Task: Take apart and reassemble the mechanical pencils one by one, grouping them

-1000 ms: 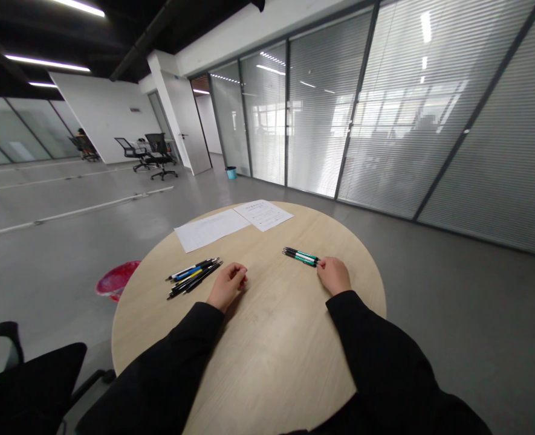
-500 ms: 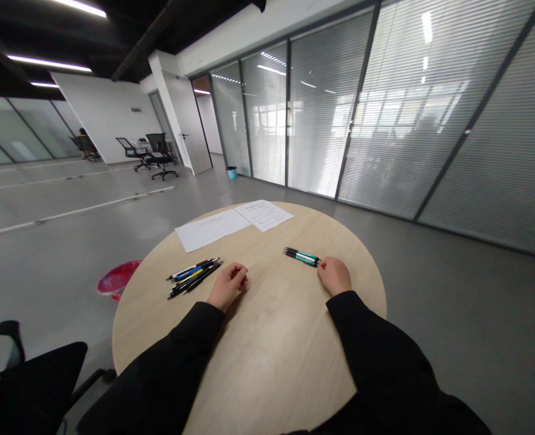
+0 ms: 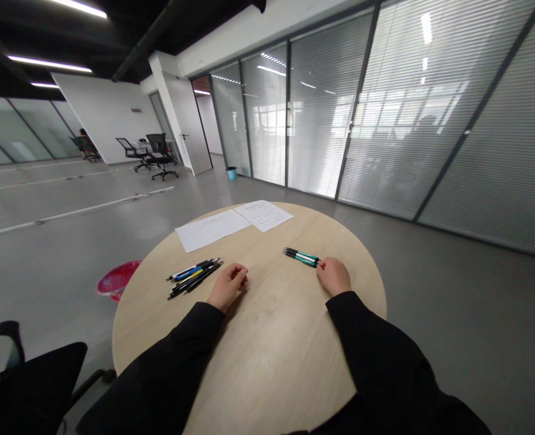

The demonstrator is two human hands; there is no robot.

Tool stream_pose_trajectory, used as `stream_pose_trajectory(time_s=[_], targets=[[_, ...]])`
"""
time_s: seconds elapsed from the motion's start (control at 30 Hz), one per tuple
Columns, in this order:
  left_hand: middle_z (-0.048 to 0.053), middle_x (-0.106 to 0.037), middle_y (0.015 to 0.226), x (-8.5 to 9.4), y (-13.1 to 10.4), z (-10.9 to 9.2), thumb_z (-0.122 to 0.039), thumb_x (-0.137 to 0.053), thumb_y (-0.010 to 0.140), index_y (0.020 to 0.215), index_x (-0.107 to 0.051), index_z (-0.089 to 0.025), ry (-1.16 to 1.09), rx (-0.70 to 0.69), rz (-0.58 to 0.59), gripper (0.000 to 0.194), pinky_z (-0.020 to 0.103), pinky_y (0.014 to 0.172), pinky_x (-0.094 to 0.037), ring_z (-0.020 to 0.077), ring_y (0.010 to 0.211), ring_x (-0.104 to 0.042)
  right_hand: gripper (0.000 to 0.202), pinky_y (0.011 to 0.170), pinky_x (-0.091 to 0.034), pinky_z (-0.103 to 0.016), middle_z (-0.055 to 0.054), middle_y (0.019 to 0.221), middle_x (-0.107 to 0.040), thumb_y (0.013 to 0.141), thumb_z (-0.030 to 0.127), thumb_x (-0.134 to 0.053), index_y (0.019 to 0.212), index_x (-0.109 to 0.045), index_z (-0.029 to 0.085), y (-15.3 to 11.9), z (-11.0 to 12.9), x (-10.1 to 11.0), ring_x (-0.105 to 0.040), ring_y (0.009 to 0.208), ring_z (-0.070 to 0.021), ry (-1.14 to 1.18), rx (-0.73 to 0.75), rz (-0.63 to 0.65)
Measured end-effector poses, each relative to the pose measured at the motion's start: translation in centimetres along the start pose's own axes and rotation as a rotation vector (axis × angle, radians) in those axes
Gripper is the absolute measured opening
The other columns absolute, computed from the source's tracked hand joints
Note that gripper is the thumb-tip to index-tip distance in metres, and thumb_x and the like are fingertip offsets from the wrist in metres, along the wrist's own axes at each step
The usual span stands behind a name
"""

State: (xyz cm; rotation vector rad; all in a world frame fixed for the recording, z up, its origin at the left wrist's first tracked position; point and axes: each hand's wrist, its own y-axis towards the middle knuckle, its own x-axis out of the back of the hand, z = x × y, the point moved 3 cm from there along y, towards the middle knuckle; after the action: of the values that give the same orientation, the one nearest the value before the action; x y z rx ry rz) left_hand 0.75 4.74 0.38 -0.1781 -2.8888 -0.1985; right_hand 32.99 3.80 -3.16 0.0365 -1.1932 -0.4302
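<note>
My right hand [image 3: 334, 277] rests on the round table's right side, fingers curled against the near ends of a few green-and-black pens [image 3: 301, 257] lying side by side. The fingertips are partly hidden behind the hand, at the lowest pen's end. On the left, my left hand [image 3: 228, 286] lies loosely curled on the wood, with nothing visible in its fingers. Just beside it is a loose pile of several pens [image 3: 194, 277], mostly black, some with blue, white and yellow parts.
Two printed sheets [image 3: 213, 229] lie at the far edge of the round wooden table [image 3: 267, 338]. A red bin [image 3: 116, 281] stands on the floor to the left. A black chair [image 3: 31, 380] is close at the lower left, and a glass partition [image 3: 317, 115] rises beyond.
Almost nothing differs. My right hand has shifted very slightly left at the pen ends; my left hand and the pens stay where they were.
</note>
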Motion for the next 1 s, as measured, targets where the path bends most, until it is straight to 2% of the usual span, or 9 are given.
stream_pose_trajectory(time_s=[0.43,0.63,0.77,0.9,1.0], targets=[[-0.003,-0.058,0.06,-0.1,0.0,-0.1,-0.049,-0.063,0.076,0.077,-0.056,-0.018,-0.006,-0.004,0.008,0.031,0.023,0.052,-0.041,0.0117,0.052,-0.054,0.014,0.069,-0.036,-0.026,-0.009,0.087,-0.069,0.086,0.02,-0.058,0.084,-0.071,0.016,0.1,-0.2,-0.3,-0.06,0.082,-0.0182,0.006,0.028,-0.017],[-0.003,-0.057,0.06,-0.1,-0.1,0.2,-0.048,-0.062,0.079,0.077,-0.056,-0.019,0.049,-0.047,0.031,0.03,0.025,0.053,-0.041,0.0129,0.052,-0.053,0.012,0.068,-0.035,-0.026,-0.009,0.086,-0.068,0.086,0.019,-0.06,0.082,-0.071,0.016,0.1,-0.2,-0.2,-0.06,0.081,-0.0181,0.013,0.03,-0.017],[-0.001,-0.06,0.062,0.2,-0.3,-0.1,-0.045,-0.058,0.083,0.08,-0.058,-0.02,0.215,-0.128,0.066,0.025,0.027,0.057,-0.042,0.0155,0.056,-0.056,0.011,0.068,-0.035,-0.026,-0.008,0.084,-0.067,0.086,0.02,-0.06,0.079,-0.069,0.016,0.0,-0.2,-0.1,-0.059,0.081,-0.0184,0.027,0.023,-0.031],[0.001,-0.062,0.068,0.9,-0.4,-0.5,-0.036,-0.053,0.087,0.082,-0.062,-0.021,0.532,-0.241,0.04,0.018,0.029,0.061,-0.041,0.0188,0.062,-0.056,0.006,0.069,-0.035,-0.027,-0.007,0.086,-0.065,0.085,0.02,-0.061,0.083,-0.066,0.017,-0.1,-0.2,0.1,-0.058,0.083,-0.019,0.061,-0.001,-0.07],[0.006,-0.066,0.083,2.0,0.0,-0.5,-0.028,-0.05,0.088,0.087,-0.063,-0.021,0.788,-0.302,0.001,0.015,0.034,0.072,-0.045,0.0232,0.076,-0.06,0.006,0.069,-0.035,-0.027,-0.007,0.088,-0.063,0.086,0.022,-0.061,0.086,-0.064,0.017,-0.3,-0.1,0.4,-0.057,0.083,-0.0186,0.09,-0.016,-0.119]])
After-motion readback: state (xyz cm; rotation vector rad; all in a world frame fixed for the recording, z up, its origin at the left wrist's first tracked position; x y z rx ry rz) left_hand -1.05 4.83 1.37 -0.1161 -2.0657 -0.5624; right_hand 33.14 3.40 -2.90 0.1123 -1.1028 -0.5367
